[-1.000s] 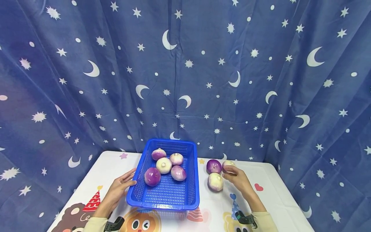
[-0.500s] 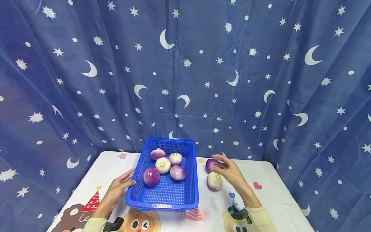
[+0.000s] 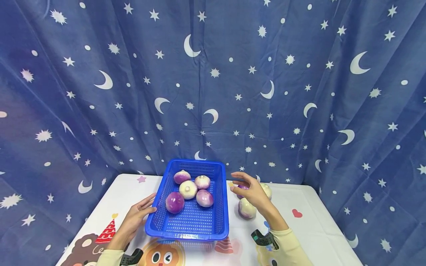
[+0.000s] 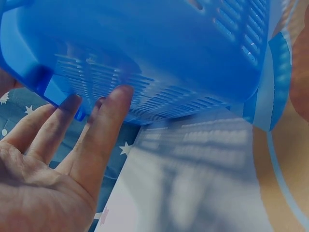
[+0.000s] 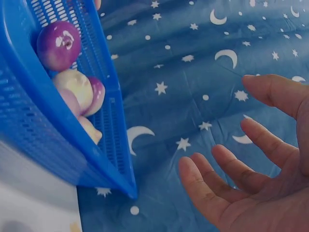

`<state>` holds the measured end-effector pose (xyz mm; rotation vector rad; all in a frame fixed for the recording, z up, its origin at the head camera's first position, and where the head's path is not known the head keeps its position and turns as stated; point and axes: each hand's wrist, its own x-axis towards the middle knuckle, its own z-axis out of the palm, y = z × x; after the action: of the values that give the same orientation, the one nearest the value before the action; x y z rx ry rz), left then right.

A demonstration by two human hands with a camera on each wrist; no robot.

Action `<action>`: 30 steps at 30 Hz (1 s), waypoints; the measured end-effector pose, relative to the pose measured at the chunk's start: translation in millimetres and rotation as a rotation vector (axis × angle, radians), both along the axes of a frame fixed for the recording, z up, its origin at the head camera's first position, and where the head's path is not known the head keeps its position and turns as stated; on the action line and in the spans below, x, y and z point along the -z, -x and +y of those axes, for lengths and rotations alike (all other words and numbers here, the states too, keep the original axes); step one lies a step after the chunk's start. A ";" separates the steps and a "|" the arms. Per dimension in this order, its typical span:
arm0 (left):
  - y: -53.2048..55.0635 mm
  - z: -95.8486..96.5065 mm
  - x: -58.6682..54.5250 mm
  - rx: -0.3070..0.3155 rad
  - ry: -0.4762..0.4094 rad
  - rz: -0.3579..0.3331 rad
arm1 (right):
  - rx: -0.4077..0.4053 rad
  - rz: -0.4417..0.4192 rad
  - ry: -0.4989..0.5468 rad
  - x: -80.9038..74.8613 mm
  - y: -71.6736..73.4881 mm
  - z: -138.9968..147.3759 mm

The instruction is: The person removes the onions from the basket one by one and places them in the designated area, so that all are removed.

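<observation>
A blue plastic basket [image 3: 185, 235] holds several purple and white onions, among them a deep purple onion [image 3: 174, 203] and a pale onion [image 3: 188, 190] at the centre. My left hand [image 3: 133, 218] is at the basket's left side; in the left wrist view its fairly straight fingers [image 4: 118, 101] reach the slotted wall. Right of the basket my right hand [image 3: 251, 192] hovers with fingers apart, and the right wrist view shows nothing in its grasp. Beneath and behind it on the table are a white onion [image 3: 247, 209], a pale onion [image 3: 266, 190] and a mostly covered purple onion [image 3: 242, 191].
A white tablecloth [image 3: 319, 229] printed with cartoon figures covers the table. Directly behind the table's far edge hangs a dark blue curtain [image 3: 226, 133] with stars and moons.
My right hand has moved left, from the rear pale onion across the purple one toward the basket's right rim. The left hand, basket and onions stay in place.
</observation>
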<state>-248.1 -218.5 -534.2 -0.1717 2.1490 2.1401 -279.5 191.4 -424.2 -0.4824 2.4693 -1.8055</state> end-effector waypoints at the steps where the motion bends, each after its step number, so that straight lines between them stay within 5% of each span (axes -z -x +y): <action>1: -0.1 0.0 0.1 0.000 0.001 -0.001 | -0.005 0.000 -0.001 0.2 0.4 -2.3; 30: -2.5 1.6 -3.5 -0.007 0.008 0.001 | -0.185 -0.065 0.052 5.3 6.4 -76.4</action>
<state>-245.6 -216.9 -530.6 -0.1793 2.1616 2.1358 -285.9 115.0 -429.5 -0.6224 2.2576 -1.7863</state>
